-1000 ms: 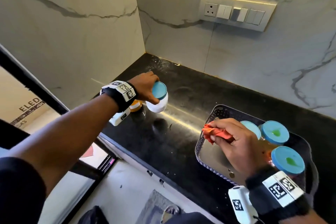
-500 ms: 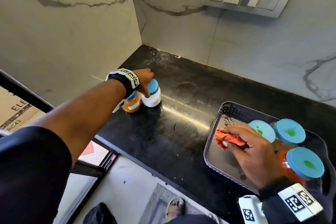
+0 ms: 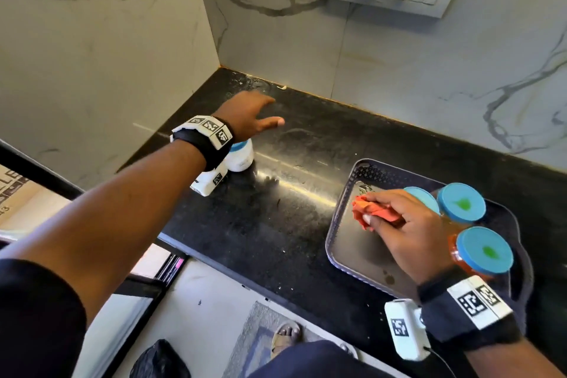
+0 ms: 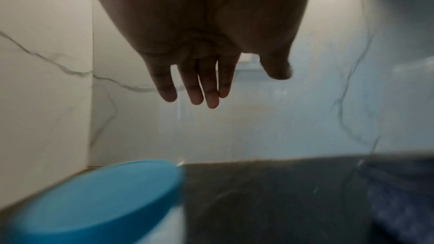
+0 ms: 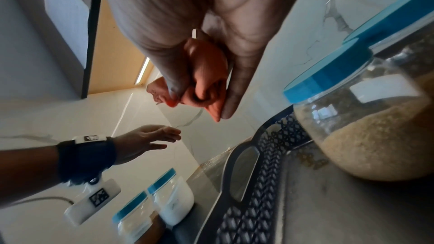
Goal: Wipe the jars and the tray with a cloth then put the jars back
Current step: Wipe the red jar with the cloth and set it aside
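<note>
L hand (image 3: 250, 115) spread, empty, above white blue-lidded plastic jar (image 3: 242, 155) parked on black stone counter (image 3: 276, 224), prob. clearing perforated metal tray (image 3: 352, 187). R hand (image 3: 408, 230) pinches crumpled orange cloth (image 3: 372, 212), ready to wipe.

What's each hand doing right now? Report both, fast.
Left hand: open, fingers straight, holding nothing, above the counter.
Right hand: closed around the orange cloth, over the tray.
</note>
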`<state>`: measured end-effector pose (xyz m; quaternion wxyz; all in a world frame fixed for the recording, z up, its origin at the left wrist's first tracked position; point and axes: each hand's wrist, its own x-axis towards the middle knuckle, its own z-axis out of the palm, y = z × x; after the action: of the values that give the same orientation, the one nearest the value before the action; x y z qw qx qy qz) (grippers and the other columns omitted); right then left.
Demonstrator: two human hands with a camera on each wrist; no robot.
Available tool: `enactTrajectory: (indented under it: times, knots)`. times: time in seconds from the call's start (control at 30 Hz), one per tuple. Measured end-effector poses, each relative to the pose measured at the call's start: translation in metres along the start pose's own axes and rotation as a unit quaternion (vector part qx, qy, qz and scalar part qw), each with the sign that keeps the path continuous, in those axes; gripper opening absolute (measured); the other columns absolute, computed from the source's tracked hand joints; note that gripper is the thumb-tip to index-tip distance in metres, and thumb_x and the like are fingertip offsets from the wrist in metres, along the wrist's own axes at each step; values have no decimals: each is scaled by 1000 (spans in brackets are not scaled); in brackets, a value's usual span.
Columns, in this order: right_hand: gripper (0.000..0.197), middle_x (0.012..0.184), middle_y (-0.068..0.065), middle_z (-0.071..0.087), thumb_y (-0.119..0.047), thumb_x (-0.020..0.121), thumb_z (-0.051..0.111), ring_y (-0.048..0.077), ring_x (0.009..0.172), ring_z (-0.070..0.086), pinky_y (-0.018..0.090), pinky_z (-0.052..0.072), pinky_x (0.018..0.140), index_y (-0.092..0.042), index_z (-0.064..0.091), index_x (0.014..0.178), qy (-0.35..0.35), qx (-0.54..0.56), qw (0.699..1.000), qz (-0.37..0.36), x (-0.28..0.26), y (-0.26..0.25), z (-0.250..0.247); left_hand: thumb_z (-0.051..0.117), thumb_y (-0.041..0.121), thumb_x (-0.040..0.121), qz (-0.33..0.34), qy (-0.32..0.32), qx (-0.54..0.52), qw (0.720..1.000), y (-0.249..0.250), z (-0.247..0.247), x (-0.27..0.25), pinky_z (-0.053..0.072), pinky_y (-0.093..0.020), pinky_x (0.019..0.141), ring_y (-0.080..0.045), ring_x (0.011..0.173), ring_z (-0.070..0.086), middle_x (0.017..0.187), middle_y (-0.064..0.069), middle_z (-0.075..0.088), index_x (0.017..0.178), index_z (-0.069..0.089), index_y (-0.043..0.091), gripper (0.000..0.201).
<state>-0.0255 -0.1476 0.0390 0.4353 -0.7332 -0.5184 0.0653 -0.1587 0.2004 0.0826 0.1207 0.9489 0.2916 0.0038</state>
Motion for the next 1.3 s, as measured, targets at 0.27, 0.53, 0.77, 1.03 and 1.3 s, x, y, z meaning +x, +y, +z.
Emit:
enactTrajectory:
  times: [0.27,0.53,0.77,1.03,1.3]
  knots:
    - [31,106,-1,75,-3,86,75,17,92,72,30,61,79,-23,74,110,159,47,979,122,-7,47,-95,55,14,103,97,55,-218,970,151,56,-19,46,-32,94,-25,108,64,114,-9,72,117,74,11,24]
    - [28,99,3,76,-6,88,72,24,79,75,41,62,65,-27,74,108,258,82,942,198,-78,71,-152,78,19,87,92,41,-254,962,227,113,-57,46,-20,78,-6,85,59,103,2,71,111,74,17,25]
    - [31,99,3,77,-3,88,66,23,81,76,43,63,66,-20,73,114,280,81,924,248,-122,83,-171,79,21,85,119,25,-233,965,271,131,-78,40,-25,73,-11,75,53,93,5,69,109,73,16,25]
    - [36,99,-3,76,0,87,64,18,83,76,42,64,66,-24,73,111,286,105,910,280,-147,91,-179,87,17,76,123,-50,-235,963,313,161,-95,40,-23,79,-24,95,62,109,-10,69,119,66,7,49]
    - [39,92,-6,77,3,87,63,20,80,76,41,63,65,-32,72,101,278,152,905,284,-152,97,-187,90,18,65,103,-56,-257,959,342,186,-85,42,-29,103,-25,122,58,133,-8,63,141,50,14,86]
